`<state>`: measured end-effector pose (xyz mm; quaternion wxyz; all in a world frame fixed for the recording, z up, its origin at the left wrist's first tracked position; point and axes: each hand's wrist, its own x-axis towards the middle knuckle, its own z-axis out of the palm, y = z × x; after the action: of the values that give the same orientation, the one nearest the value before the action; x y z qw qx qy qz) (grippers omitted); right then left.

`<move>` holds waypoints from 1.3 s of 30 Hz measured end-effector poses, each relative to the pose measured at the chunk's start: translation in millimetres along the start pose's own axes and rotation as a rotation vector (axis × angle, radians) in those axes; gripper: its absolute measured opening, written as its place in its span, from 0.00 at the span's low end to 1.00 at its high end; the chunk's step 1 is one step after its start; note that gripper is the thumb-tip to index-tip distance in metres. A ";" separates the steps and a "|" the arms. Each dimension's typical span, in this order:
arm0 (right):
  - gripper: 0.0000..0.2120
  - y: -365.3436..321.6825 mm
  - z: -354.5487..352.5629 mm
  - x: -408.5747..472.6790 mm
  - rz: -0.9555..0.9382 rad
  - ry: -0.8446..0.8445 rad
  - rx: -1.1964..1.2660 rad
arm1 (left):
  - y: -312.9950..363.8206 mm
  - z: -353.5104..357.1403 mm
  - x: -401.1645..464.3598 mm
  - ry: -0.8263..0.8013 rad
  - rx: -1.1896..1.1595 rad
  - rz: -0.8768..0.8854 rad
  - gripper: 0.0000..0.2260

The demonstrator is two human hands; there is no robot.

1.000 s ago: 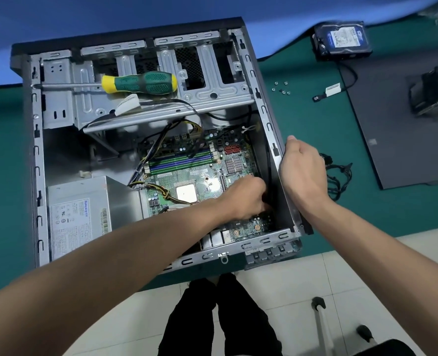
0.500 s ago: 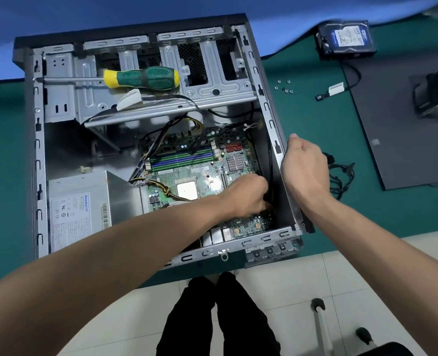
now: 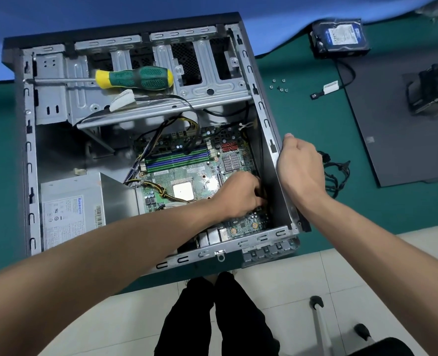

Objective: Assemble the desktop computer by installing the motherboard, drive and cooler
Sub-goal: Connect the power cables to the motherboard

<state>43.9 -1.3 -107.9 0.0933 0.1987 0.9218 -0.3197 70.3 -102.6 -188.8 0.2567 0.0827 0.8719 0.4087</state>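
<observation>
An open computer case (image 3: 28, 150) lies on its side on a green counter (image 3: 315, 119), its near edge overhanging the counter's front above a tiled floor (image 3: 277, 291). The motherboard (image 3: 187, 176) sits flat in the case's right half, hemmed in by the power supply (image 3: 71, 209) on its left, the drive cage (image 3: 200, 73) beyond it and the case's right wall close on the other side. The left hand (image 3: 241, 196) reaches down onto the board's right edge, fingers curled into the narrow gap beside that wall among black cables; what they hold cannot be made out. The right hand (image 3: 300, 165) grips the rim of the right wall from outside, thumb hooked over the top edge. A green-and-yellow screwdriver (image 3: 135, 78) lies across the drive cage, its shaft pointing to the left wall. Outside the case, to the right, the counter carries a cluster of small screws (image 3: 278, 86), a loose tangle of black cable (image 3: 336, 170) just beside the right hand, and the dark side panel (image 3: 392, 137) lying flat. The hard drive (image 3: 341, 37) rests near the counter's far edge, well apart from the case, and the cooler (image 3: 433, 88) stands on the side panel.
</observation>
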 end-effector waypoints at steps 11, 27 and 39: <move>0.20 -0.1 -0.2 0.4 -0.007 0.001 -0.009 | 7.2 -0.6 -0.8 -0.046 0.104 0.006 0.16; 0.20 -1.4 -0.4 -0.3 0.011 0.016 -0.012 | 4.2 -0.4 -4.1 -0.046 0.187 0.123 0.16; 0.19 -2.0 -0.5 -1.0 0.013 0.015 0.000 | 7.6 -0.1 -5.3 -0.053 0.128 0.081 0.15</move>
<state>43.9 -2.7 -106.0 0.0884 0.2069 0.9212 -0.3175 74.3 -99.6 -181.1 0.2570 0.1450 0.8851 0.3600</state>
